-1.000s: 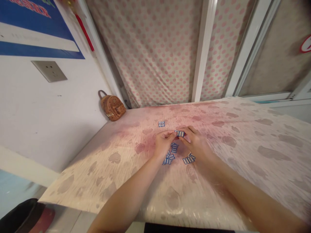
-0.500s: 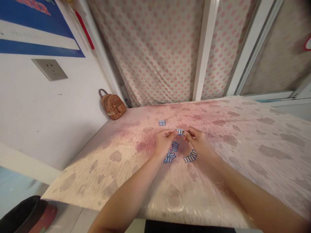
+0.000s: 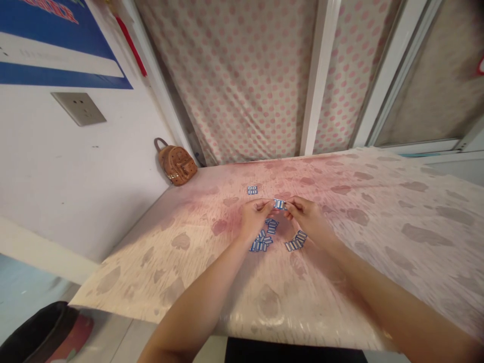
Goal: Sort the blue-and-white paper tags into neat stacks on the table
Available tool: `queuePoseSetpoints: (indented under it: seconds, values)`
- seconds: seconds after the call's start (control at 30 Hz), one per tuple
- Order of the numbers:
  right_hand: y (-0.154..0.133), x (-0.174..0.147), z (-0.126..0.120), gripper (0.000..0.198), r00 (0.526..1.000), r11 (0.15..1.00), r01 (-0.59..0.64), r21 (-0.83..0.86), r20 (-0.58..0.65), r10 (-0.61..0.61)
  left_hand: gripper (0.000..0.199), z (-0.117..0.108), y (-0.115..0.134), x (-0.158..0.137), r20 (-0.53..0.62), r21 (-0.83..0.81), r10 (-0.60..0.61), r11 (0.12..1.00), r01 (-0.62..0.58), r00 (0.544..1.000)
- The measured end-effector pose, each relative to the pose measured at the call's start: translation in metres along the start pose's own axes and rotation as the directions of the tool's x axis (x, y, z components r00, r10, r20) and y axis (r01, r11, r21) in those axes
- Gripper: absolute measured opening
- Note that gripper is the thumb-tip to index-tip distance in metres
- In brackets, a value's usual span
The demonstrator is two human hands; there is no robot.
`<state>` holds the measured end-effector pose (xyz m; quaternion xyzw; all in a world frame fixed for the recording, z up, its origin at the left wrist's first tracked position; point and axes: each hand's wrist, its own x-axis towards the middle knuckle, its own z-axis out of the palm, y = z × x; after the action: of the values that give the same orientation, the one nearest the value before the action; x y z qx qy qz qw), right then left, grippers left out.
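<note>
- One brown backpack point(image 3: 177, 164) sits well left of the held strip point(image 3: 280, 204) and beyond it, out of the way.
- Left hand point(image 3: 255, 217): thumb and fingers are pinched on the strip's left end. A light hold at the very edge would probably serve best, leaving the bars easy to see.
- A flat blue-and-white block point(image 3: 252, 190) lies past the strip, to its left, with neither hand on it. I'd give it elbow room.
- A loose pile point(image 3: 260, 243) lies on the strip's near side, to its left. The pieces overlap, so the left wrist ought to ride high; a brush could scatter them.
- A smaller cluster point(image 3: 271, 227) lies just nearer than the strip, slightly left.
- The strip itself is between both sets of fingertips; I can't tell whether it's one piece or several. Level handling seems wise.
- A fanned row point(image 3: 296, 242) lies nearer than the strip, to its right.
- Right hand point(image 3: 305, 216): fingertips are closed on the strip's right end. Matching the left's pressure should prevent bending.
</note>
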<state>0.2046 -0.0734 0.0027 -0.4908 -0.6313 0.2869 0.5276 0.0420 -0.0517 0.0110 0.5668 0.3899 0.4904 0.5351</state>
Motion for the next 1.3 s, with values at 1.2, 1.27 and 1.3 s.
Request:
queuePoseSetpoints:
  seconds: [1.2,1.27,1.3]
  values:
    - [0.021,0.002,0.015,0.007,0.975,0.923,0.088,-0.375,0.222,-0.003,0.011,-0.022,-0.007,0.020,-0.116,-0.044,-0.025,0.999,0.020,0.993]
    - [0.016,0.003,0.021,0.014,0.957,0.853,0.119,-0.509,0.289,0.039,0.011,-0.023,-0.006,0.021,-0.134,-0.052,-0.025,0.998,0.018,0.991]
    - [0.012,0.005,0.024,0.019,0.948,0.813,0.129,-0.568,0.312,0.067,0.011,-0.024,-0.005,0.021,-0.139,-0.049,-0.022,0.999,0.016,0.990]
